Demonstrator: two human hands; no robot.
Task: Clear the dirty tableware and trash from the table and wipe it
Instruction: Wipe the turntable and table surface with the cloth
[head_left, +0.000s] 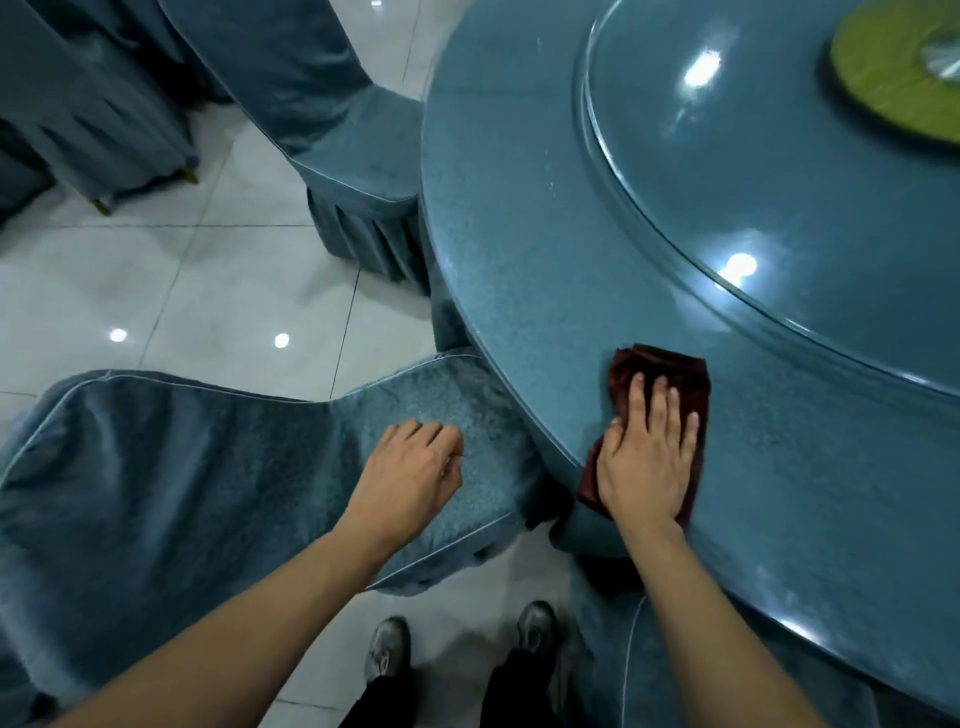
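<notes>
A dark red cloth (670, 369) lies on the round blue table (519, 249) near its front edge. My right hand (647, 457) presses flat on the cloth with straight fingers. My left hand (410, 467) hovers over the seat of a blue-covered chair (156, 467) to the left of the table, fingers loosely curled and holding nothing. No tableware or trash shows on the visible part of the table.
A glass turntable (779, 171) with a green centre disc (893, 78) covers the table's middle. Another covered chair (343, 145) stands at the table's left side, and more draped furniture (93, 104) at the far left. White tiled floor (171, 301) lies between; my shoes (387, 649) show below.
</notes>
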